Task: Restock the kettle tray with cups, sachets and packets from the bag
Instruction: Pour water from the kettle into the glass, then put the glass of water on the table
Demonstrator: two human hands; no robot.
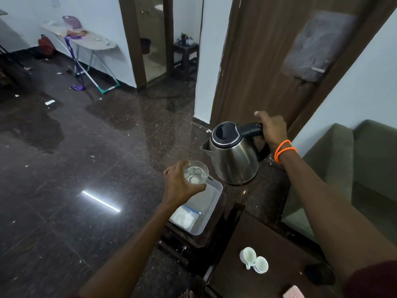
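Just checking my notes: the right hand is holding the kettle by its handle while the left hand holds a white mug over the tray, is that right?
Not quite: in the head view the left hand holds a clear glass, not a white mug, over the tray. The right hand does hold the kettle by its handle.

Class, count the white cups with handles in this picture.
2: one white cup and a second touch, tipped on the wooden table near the bottom. The left hand's glass is excluded.
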